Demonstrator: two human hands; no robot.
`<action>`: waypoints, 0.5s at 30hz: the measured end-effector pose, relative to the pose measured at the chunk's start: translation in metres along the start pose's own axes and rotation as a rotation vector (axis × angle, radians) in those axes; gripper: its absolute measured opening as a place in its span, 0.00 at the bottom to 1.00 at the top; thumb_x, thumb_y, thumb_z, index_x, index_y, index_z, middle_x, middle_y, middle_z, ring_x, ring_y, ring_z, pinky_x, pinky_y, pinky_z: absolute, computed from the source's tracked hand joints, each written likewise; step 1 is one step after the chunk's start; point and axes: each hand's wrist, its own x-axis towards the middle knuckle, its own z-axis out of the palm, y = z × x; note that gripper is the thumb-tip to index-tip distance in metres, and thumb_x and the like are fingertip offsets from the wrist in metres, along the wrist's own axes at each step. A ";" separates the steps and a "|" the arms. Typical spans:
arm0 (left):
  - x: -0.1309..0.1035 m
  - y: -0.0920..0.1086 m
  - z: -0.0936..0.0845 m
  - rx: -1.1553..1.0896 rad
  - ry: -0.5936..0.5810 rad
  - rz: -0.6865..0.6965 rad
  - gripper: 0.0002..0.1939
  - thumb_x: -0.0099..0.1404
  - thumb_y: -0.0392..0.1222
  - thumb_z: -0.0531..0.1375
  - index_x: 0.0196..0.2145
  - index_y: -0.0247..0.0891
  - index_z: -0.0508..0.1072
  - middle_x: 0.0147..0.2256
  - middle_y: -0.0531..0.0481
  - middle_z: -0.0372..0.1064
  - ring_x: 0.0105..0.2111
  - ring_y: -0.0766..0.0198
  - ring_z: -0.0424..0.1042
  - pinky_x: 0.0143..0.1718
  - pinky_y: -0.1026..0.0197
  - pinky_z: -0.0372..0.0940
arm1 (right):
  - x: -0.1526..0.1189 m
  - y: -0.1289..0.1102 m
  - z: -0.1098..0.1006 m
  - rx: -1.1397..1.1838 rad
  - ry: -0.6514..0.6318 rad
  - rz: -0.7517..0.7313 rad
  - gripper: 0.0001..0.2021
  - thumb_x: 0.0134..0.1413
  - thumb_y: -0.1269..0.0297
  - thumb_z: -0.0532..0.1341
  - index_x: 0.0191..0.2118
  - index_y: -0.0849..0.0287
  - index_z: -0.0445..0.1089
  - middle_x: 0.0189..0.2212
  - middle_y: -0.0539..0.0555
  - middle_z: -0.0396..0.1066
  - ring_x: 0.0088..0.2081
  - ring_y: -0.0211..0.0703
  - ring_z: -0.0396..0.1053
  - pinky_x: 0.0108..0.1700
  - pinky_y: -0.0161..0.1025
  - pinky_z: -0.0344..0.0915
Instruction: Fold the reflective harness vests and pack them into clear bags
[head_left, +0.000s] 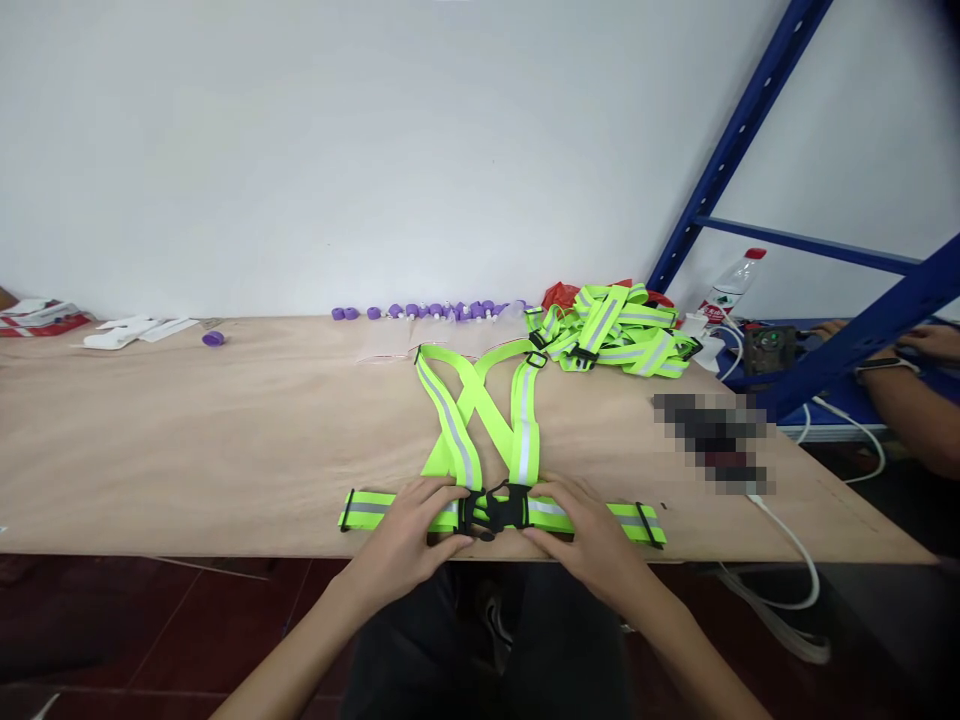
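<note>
A neon yellow-green harness (525, 425) with silver reflective stripes lies on the wooden table (300, 430), its straps crossed in the middle. At the table's front edge, my left hand (416, 525) grips the left part of the black buckle (472, 512) between thumb and fingers. My right hand (577, 525) holds the right part of the buckle (512, 507) in the same way. Both parts sit close together; whether they are locked cannot be told. The waist strap reaches out past both hands, with a black slider near each end.
Behind the harness are a pile of similar straps (622, 330), clear bags (405, 340) and several purple items (450, 311). A bottle (735, 285), a blue metal frame (739, 130), white cables and another person's arm (907, 400) are at the right. White pieces (127, 332) lie left.
</note>
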 end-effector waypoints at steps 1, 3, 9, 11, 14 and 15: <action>0.001 0.000 0.001 0.001 0.013 0.005 0.20 0.68 0.46 0.63 0.55 0.44 0.68 0.54 0.42 0.68 0.56 0.49 0.66 0.57 0.47 0.64 | 0.001 0.000 0.000 0.006 -0.009 -0.005 0.14 0.54 0.67 0.67 0.46 0.53 0.70 0.49 0.57 0.74 0.52 0.55 0.71 0.50 0.50 0.71; 0.004 0.000 0.003 0.003 0.043 0.001 0.19 0.67 0.46 0.64 0.55 0.43 0.69 0.53 0.42 0.69 0.55 0.49 0.67 0.54 0.48 0.66 | 0.002 0.001 -0.002 0.020 -0.027 -0.023 0.14 0.54 0.67 0.67 0.47 0.53 0.70 0.47 0.56 0.76 0.50 0.54 0.72 0.49 0.49 0.71; 0.011 0.001 0.004 -0.060 0.122 -0.034 0.19 0.66 0.48 0.65 0.53 0.45 0.70 0.50 0.45 0.71 0.52 0.51 0.70 0.52 0.51 0.68 | 0.005 0.003 -0.006 0.140 -0.002 0.009 0.11 0.58 0.62 0.65 0.46 0.53 0.70 0.49 0.56 0.75 0.50 0.51 0.74 0.51 0.46 0.71; 0.013 0.000 0.003 -0.099 0.135 -0.043 0.20 0.66 0.50 0.65 0.53 0.45 0.70 0.50 0.46 0.71 0.52 0.53 0.71 0.51 0.53 0.68 | 0.005 0.004 -0.008 0.190 0.014 0.033 0.10 0.58 0.61 0.64 0.46 0.53 0.70 0.48 0.55 0.75 0.50 0.49 0.74 0.51 0.43 0.71; 0.014 -0.001 0.002 -0.145 0.165 -0.045 0.20 0.65 0.51 0.65 0.53 0.45 0.71 0.50 0.47 0.73 0.51 0.53 0.72 0.51 0.53 0.69 | 0.004 0.005 -0.009 0.223 0.075 0.034 0.10 0.57 0.60 0.65 0.45 0.53 0.71 0.47 0.55 0.75 0.48 0.48 0.75 0.49 0.41 0.72; 0.014 -0.002 0.002 -0.157 0.182 -0.046 0.21 0.65 0.51 0.65 0.53 0.45 0.71 0.50 0.46 0.73 0.51 0.53 0.73 0.51 0.53 0.69 | 0.003 0.005 -0.009 0.226 0.093 0.034 0.10 0.57 0.60 0.65 0.44 0.53 0.71 0.46 0.55 0.76 0.48 0.48 0.75 0.49 0.41 0.72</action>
